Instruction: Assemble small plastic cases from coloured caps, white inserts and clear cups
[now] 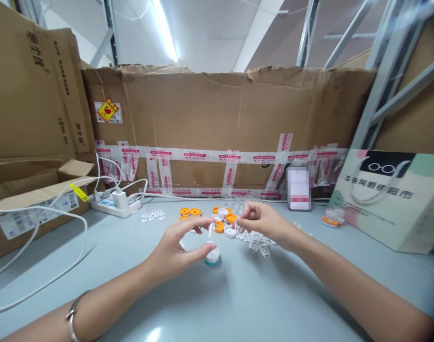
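My left hand (179, 248) is curved, with thumb and index finger spread around a small white plastic piece (211, 230), seen edge-on at the fingertips. Just below the thumb, a small round container with a clear top and teal base (212, 258) stands on the table. My right hand (265, 221) has thumb and index pinched together beside the orange and white round caps (219, 228); whatever they hold is too small to make out. Under that hand lies a heap of white openwork plastic pieces (260, 244).
Clear discs (153, 216) and more orange caps (185, 211) lie to the left. Farther back are a power strip (115, 205), white cables (84, 228) and a phone (299, 188). An open carton (42, 213) and a paper bag (377, 204) flank the grey table (217, 308).
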Tool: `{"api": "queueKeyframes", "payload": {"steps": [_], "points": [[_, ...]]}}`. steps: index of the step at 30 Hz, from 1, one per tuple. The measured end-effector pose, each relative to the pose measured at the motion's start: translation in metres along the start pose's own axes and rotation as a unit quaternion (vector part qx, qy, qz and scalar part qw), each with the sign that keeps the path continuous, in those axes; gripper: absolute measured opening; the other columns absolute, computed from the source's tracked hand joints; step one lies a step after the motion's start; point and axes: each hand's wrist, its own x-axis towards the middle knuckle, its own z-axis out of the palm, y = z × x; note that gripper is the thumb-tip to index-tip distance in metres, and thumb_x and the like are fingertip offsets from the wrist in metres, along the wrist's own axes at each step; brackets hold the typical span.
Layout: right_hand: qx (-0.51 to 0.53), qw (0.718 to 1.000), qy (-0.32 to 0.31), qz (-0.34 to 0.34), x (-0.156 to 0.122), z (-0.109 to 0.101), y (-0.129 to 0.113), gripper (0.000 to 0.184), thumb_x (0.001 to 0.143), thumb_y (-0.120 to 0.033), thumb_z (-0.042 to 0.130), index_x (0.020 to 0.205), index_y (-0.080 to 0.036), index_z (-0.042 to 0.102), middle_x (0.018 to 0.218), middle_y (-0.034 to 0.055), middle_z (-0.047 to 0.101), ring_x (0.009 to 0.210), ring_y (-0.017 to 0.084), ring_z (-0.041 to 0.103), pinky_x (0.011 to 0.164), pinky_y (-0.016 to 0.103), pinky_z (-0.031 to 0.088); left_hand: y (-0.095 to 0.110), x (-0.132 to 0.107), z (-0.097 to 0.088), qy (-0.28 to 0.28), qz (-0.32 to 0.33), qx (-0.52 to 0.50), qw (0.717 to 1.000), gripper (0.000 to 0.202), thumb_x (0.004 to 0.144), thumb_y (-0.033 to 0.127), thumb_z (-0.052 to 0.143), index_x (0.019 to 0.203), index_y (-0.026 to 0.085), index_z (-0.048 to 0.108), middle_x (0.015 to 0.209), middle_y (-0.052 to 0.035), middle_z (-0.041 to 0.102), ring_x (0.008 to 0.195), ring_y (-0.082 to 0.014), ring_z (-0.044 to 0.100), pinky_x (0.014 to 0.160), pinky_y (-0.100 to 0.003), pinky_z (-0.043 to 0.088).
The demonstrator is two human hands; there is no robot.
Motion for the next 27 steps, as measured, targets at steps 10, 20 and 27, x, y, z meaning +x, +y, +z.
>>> {"api": "queueKeyframes", "payload": {"steps": [10, 20, 27], "points": [[0.226, 0.974, -0.016, 0.010, -0.015, 0.050, -0.010, 0.029, 0.064, -0.029, 0.072, 0.066, -0.018, 0.045, 0.059, -0.0039, 0.058, 0.051, 0.006, 0.049, 0.055, 0.021, 0.038, 0.003, 0.003, 0.002, -0.019, 0.085, 0.023, 0.996, 0.037, 0.077, 0.019, 0.062, 0.113, 0.023, 0.053, 0.100, -0.0032, 0.065, 0.087, -0.0140, 0.058, 0.078, -0.027, 0.047], [0.360, 0.929, -0.060, 0.064, -0.020, 0.049, -0.015, 0.025, 0.062, -0.028, 0.077, 0.071, -0.017, 0.056, 0.071, -0.0012, 0.059, 0.067, 0.007, 0.056, 0.070, 0.020, 0.046, 0.002, 0.004, 0.002, 0.010, 0.054, 0.039, 0.998, 0.035, 0.077, 0.023, 0.062, 0.111, 0.022, 0.054, 0.105, -0.0043, 0.065, 0.093, -0.0159, 0.060, 0.082, -0.028, 0.048], [0.355, 0.933, -0.049, 0.043, -0.018, 0.054, -0.007, 0.024, 0.069, -0.034, 0.071, 0.074, -0.015, 0.057, 0.074, -0.0004, 0.060, 0.065, 0.006, 0.055, 0.067, 0.018, 0.045, 0.002, 0.003, 0.005, 0.002, 0.035, 0.041, 0.999, 0.034, 0.078, 0.025, 0.061, 0.111, 0.022, 0.055, 0.106, -0.0038, 0.065, 0.092, -0.0153, 0.060, 0.083, -0.028, 0.047]]}}
